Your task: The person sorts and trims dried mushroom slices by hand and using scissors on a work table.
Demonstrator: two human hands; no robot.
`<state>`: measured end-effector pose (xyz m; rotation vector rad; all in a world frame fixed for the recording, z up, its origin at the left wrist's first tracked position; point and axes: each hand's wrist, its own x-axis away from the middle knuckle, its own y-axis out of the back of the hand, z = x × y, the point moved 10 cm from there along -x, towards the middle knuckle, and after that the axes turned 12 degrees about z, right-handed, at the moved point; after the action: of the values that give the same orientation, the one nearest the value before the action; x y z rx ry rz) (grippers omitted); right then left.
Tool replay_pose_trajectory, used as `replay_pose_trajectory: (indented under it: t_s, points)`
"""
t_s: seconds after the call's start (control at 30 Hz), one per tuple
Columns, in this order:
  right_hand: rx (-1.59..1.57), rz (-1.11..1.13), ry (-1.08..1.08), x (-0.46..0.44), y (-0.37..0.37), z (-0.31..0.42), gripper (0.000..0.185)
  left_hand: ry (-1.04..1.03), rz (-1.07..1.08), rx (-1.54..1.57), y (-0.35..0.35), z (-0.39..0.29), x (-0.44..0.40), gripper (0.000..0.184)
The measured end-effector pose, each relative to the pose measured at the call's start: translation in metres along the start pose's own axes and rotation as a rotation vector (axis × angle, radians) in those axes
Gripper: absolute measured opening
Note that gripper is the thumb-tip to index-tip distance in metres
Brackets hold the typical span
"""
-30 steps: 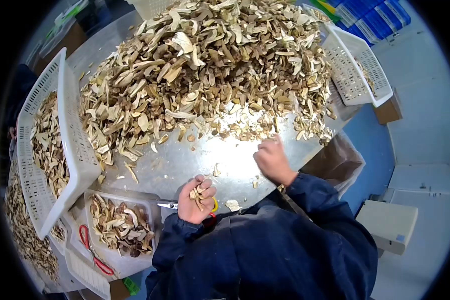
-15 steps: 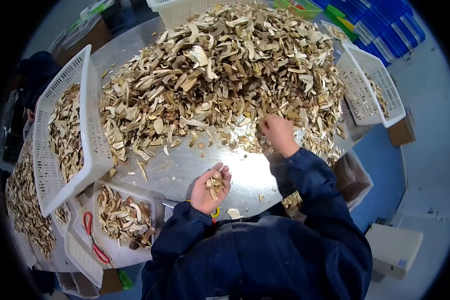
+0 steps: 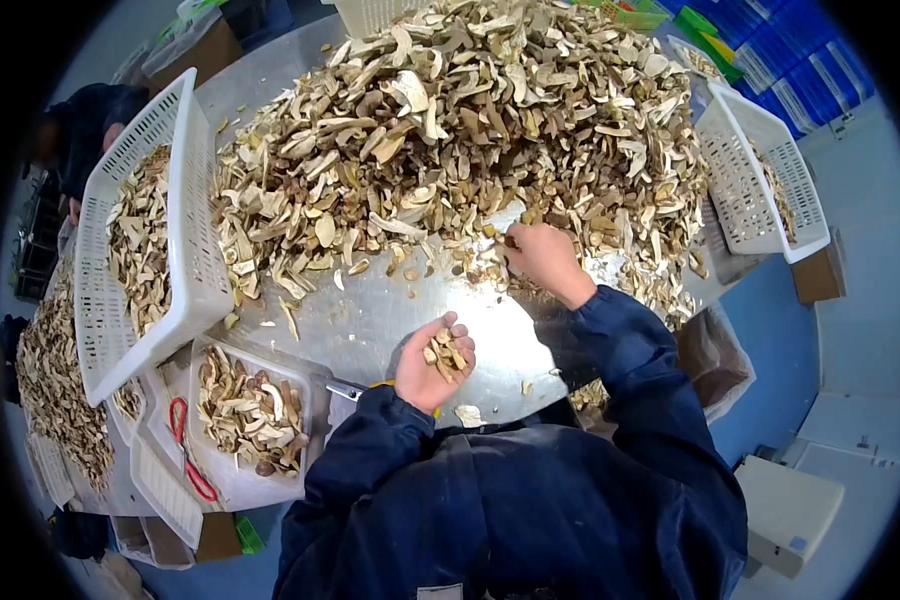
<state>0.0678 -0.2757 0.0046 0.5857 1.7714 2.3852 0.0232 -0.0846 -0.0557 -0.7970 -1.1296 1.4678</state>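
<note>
Small mushroom-like slices (image 3: 443, 352) are lying in the upturned left hand (image 3: 425, 382), over the near part of the metal table (image 3: 370, 335); compared with a second ago, the left fingers are uncurling and the slices are showing more openly in the palm; the right hand (image 3: 550, 258) is no longer passing over bare metal but is working at the front edge of the big pile (image 3: 470, 130); picking by hand seems to be continuing, left palm serving as holder, right hand as picker, as a judgement.

Pose: left palm is facing up, fingers half bent around the slices, cradling rather than pinching; left forearm is angling in low, close to the body; right arm is reaching further forward, back of hand up, fingers bending down into loose pieces; fingertips are hiding there, so cannot tell whether they are pinching a slice or just touching.

Further out: a silver-bladed tool (image 3: 345, 389) is lying just beside the left sleeve; a clear tub (image 3: 315, 405) is holding more slices, left of it; red-handled scissors (image 3: 181, 440) are lying beyond the tub; white baskets are flanking the pile, one on the left (image 3: 205, 250), another on the right (image 3: 730, 190).
</note>
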Motion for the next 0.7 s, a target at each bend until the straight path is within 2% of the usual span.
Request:
replay_pose_trajectory:
  t_s: [0.1, 0.13, 0.2, 0.3, 0.37, 0.4, 0.43, 0.5, 0.57, 0.63, 0.7]
  points:
    - [-0.297, 0.025, 0.011, 0.017, -0.007, -0.011, 0.031, -0.026, -0.107, -0.084, 0.009, -0.003, 0.004, 0.022]
    - [-0.564, 0.096, -0.036, 0.023, -0.016, -0.02, 0.032, -0.024, -0.146, -0.106, 0.012, -0.003, 0.003, 0.025]
    - [-0.688, 0.111, -0.094, 0.032, -0.024, -0.036, 0.033, -0.019, -0.174, -0.15, 0.016, -0.002, 0.002, 0.035]
    - [-0.76, 0.053, -0.128, 0.04, -0.024, -0.047, 0.032, 0.052, -0.055, -0.088, 0.016, 0.002, -0.004, 0.031]
    - [-0.727, -0.02, -0.123, 0.046, -0.01, -0.037, 0.031, 0.017, -0.13, -0.158, 0.018, -0.001, -0.003, 0.032]
    - [-0.842, 0.004, -0.023, 0.048, -0.015, -0.022, 0.031, -0.006, -0.169, -0.192, 0.015, -0.003, -0.001, 0.033]
    - [-0.83, 0.179, 0.049, 0.052, -0.016, 0.005, 0.032, -0.019, -0.174, -0.207, 0.011, -0.004, -0.001, 0.033]
    - [-0.712, 0.176, 0.248, 0.052, 0.001, 0.041, 0.031, -0.035, -0.188, -0.241, 0.003, -0.005, 0.0, 0.033]
    - [-0.368, -0.041, 0.156, 0.03, 0.008, 0.028, 0.025, -0.039, -0.168, -0.204, 0.004, -0.004, 0.0, 0.03]
    - [-0.071, -0.108, 0.139, 0.016, 0.008, 0.027, 0.019, -0.031, -0.116, -0.135, 0.017, -0.007, 0.003, 0.027]
    - [-0.05, -0.065, 0.25, 0.008, 0.002, 0.034, 0.016, -0.002, -0.04, -0.112, 0.017, -0.008, 0.005, 0.025]
